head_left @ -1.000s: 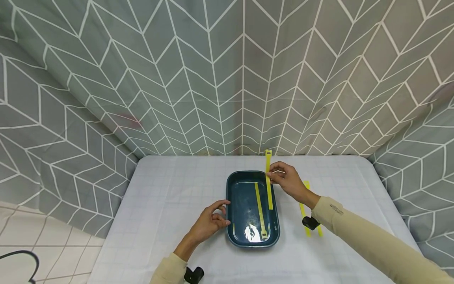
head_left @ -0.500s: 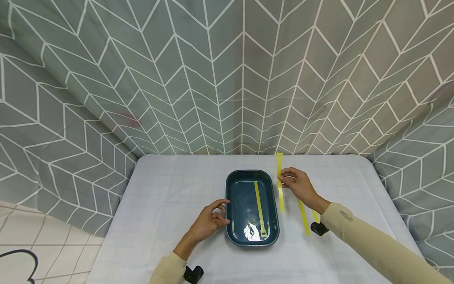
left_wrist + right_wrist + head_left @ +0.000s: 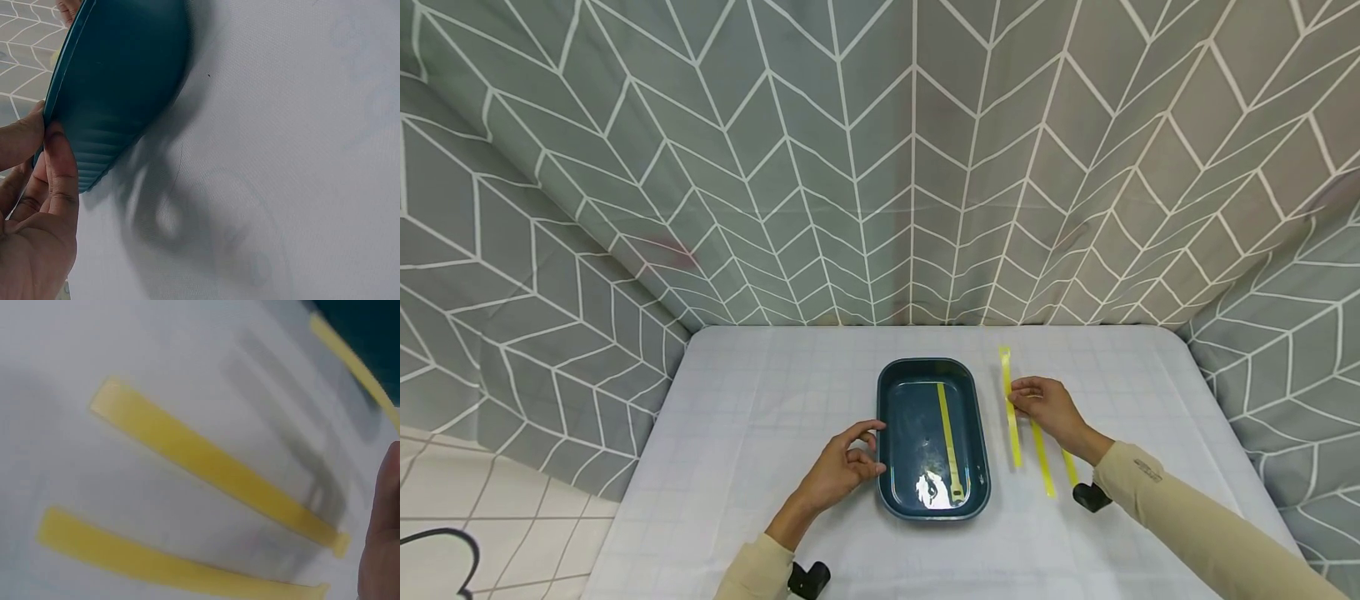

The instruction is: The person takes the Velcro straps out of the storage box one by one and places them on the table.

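Note:
A dark teal tray (image 3: 917,433) stands on the white-covered table. My left hand (image 3: 838,475) is at its left side; in the left wrist view the thumb and fingers (image 3: 61,175) pinch its rim. Inside the tray, toward its right side, lies a yellow cable strap (image 3: 949,442) with a slotted end. Right of the tray, my right hand (image 3: 1051,412) pinches another yellow cable strap (image 3: 1014,442) near its middle, slotted end away from me. The right wrist view shows this held strap (image 3: 350,357) above the cloth, partly cut off by the frame.
Two more yellow straps, one nearer the tray (image 3: 1042,462) and one farther right (image 3: 1070,468), lie on the table under the right hand and wrist. White cloth (image 3: 775,400) covers the table. A grey patterned curtain (image 3: 880,167) hangs behind and at both sides.
My right hand has carried its strap from above the tray's right edge to the right, then lower and nearer over the table beside it. The left hand and tray stay in place.

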A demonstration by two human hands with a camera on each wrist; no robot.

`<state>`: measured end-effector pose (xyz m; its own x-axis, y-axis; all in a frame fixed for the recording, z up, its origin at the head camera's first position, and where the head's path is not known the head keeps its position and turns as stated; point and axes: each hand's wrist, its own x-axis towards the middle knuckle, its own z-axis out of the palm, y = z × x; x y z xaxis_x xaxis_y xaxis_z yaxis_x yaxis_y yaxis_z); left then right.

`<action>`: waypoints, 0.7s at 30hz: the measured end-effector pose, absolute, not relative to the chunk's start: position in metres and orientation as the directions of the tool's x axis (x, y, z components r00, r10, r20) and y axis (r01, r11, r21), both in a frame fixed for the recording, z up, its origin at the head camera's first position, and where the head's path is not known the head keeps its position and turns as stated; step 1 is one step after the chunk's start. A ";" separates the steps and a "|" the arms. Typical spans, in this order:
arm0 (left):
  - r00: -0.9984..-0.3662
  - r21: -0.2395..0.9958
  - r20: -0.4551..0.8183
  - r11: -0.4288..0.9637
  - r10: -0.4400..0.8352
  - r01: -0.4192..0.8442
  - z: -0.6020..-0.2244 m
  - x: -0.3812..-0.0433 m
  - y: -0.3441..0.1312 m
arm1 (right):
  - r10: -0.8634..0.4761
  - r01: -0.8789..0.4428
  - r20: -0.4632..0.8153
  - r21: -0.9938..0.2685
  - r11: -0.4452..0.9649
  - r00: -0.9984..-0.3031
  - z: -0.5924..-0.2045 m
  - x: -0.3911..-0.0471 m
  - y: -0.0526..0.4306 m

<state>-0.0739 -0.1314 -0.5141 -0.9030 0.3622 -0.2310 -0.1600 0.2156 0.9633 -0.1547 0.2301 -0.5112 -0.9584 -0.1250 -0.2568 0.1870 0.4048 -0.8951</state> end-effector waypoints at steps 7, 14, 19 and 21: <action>-0.901 0.964 -0.232 0.207 0.367 -0.164 -0.516 -0.074 -0.132 | -0.092 0.235 -0.308 -0.858 0.457 -0.947 -0.522 -0.147 0.234; -0.902 0.969 -0.207 0.206 0.378 -0.137 -0.517 -0.075 -0.133 | -0.012 0.319 -0.382 -0.787 0.528 -0.924 -0.526 -0.142 0.233; -0.902 0.965 -0.220 0.218 0.370 -0.146 -0.517 -0.075 -0.132 | 0.004 0.346 -0.407 -0.771 0.534 -0.914 -0.528 -0.141 0.231; -0.901 0.964 -0.226 0.219 0.369 -0.151 -0.517 -0.075 -0.132 | 0.009 0.354 -0.413 -0.769 0.532 -0.911 -0.530 -0.141 0.231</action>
